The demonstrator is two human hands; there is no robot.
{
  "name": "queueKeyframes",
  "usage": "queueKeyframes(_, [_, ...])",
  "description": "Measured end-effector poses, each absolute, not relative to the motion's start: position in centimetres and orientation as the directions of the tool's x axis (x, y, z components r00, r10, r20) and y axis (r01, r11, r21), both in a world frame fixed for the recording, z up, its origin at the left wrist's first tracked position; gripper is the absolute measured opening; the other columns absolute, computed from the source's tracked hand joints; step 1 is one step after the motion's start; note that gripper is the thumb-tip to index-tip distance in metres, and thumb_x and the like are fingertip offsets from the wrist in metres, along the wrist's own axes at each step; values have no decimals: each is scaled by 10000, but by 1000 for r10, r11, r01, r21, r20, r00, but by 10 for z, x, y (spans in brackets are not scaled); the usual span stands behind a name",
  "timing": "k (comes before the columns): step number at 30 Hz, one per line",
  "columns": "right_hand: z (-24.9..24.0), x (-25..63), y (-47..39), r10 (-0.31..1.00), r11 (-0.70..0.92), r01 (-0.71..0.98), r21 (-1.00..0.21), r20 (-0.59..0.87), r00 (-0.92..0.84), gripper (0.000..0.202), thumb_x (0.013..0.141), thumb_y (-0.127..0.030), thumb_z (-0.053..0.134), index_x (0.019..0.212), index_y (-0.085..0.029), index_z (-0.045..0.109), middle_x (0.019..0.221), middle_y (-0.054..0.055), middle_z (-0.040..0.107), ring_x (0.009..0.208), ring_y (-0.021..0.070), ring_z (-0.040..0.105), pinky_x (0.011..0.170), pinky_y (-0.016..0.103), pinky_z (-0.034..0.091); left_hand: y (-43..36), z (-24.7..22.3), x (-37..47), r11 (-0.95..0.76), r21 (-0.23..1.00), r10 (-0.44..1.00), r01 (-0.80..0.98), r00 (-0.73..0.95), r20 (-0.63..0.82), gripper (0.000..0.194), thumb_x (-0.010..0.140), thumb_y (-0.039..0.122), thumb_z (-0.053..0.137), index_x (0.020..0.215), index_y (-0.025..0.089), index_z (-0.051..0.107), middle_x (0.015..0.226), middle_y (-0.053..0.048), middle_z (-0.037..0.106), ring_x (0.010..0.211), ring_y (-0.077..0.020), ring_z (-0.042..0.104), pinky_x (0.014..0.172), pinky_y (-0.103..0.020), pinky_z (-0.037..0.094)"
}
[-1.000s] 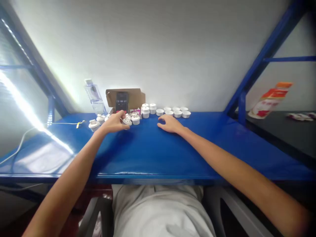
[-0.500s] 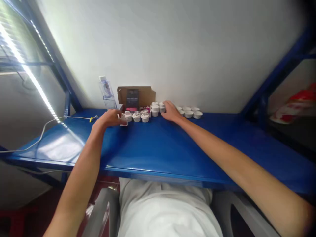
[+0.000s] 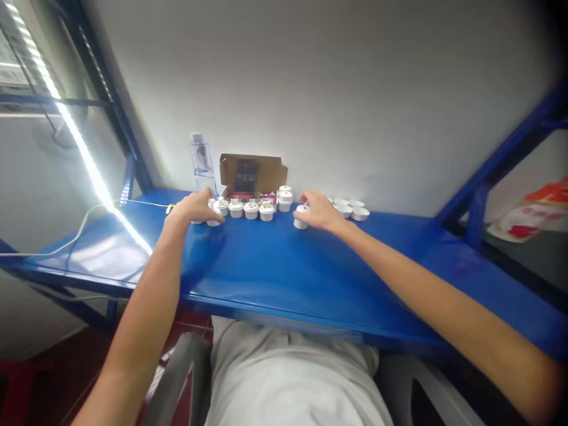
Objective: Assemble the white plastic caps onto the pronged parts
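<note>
Right hand [image 3: 316, 210] closed around 1 white, round plastic piece [image 3: 300, 222] near the blue bench's [image 3: 275, 260] back edge; left hand [image 3: 193, 208] curved over white, knob-topped pieces [image 3: 213, 223] toward the back-left corner, grip unclear.

The right hand [image 3: 317, 210] now has a white pot [image 3: 300, 218] in its fingers, away from the stacked pots [image 3: 285, 199]. Before, it was empty. The left hand [image 3: 195, 208] is no longer in front of the cardboard box [image 3: 270, 171], but off to its left.
</note>
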State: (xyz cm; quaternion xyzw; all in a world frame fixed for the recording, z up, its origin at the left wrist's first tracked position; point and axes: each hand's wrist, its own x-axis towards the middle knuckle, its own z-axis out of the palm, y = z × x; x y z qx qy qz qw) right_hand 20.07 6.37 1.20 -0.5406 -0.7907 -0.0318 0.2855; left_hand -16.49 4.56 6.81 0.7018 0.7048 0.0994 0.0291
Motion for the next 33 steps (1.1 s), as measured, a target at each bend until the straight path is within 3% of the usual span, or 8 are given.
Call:
queueKeyframes(6, [-5, 191, 27, 928, 302, 762, -572, 360, -98, 390, 887, -553, 586, 708, -206, 579, 739, 64, 664, 713, 206, 601, 648, 304, 427, 27, 59, -97, -422, 299, 864, 856, 281, 418, 724, 803, 728, 635, 1268, 187, 509, 955, -75, 690, 853, -258, 669, 728, -317, 465])
queueKeyframes(9, [-7, 171, 16, 984, 169, 401, -900, 130, -124, 517, 961, -636, 420, 760, -199, 610, 675, 58, 667, 552, 179, 578, 523, 292, 431, 15, 37, -52, -708, 266, 689, 654, 557, 463, 829, 819, 693, 662, 1412, 179, 396, 1099, -109, 687, 879, -246, 685, 728, -316, 496])
queueKeyframes(11, [-6, 163, 12, 976, 88, 244, -966, 35, -213, 582, 977, -674, 356, 788, -193, 624, 622, 52, 655, 473, 166, 548, 452, 283, 414, 9, 23, -32, -797, 152, 586, 584, 689, 427, 795, 849, 650, 656, 1422, 165, 395, 1135, -136, 689, 898, -266, 699, 719, -334, 515])
queueKeyframes(16, [-1, 171, 9, 972, 57, 338, -940, -25, -234, 682, 939, -782, 381, 673, -191, 591, 434, 9, 497, 358, 116, 393, 352, 249, 255, 4, 10, -19, -806, -317, 330, 500, 824, 461, 338, 978, 273, 519, 1293, 150, 520, 1235, -189, 667, 1028, -288, 699, 873, -406, 547])
queueKeyframes(18, [0, 175, 10, 976, 55, 284, -957, -8, -217, 645, 939, -770, 409, 690, -200, 580, 438, -11, 471, 371, 110, 379, 355, 238, 242, 4, 10, -21, -770, -467, 196, 435, 857, 476, 325, 959, 136, 484, 1277, 176, 543, 1360, -201, 611, 1114, -277, 673, 948, -424, 537])
queueKeyframes(21, [2, 174, 11, 974, 22, 202, -979, -24, -225, 595, 942, -743, 429, 709, -213, 562, 443, -29, 436, 379, 109, 358, 355, 235, 235, 4, 11, -23, -760, -533, 56, 373, 854, 517, 379, 956, 59, 444, 1283, 217, 552, 1417, -188, 579, 1247, -272, 608, 1013, -445, 522])
queueKeyframes(26, [3, 171, 9, 973, -15, 125, -992, -43, -229, 554, 942, -708, 451, 703, -218, 546, 456, -28, 433, 386, 115, 353, 360, 248, 234, 6, 7, -24, -799, -482, 42, 360, 833, 552, 407, 993, 114, 442, 1379, 220, 512, 1362, -193, 603, 1293, -295, 581, 1060, -496, 493])
queueKeyframes(33, [-6, 167, 11, 973, 216, 90, -972, 207, -99, 492, 922, -695, 516, 773, -228, 561, 528, -19, 516, 461, 141, 461, 418, 266, 326, 11, 5, -18, -875, 5, 357, 485, 638, 682, 403, 1041, 313, 447, 1417, 168, 450, 1352, -201, 596, 1296, -303, 569, 1074, -490, 481])
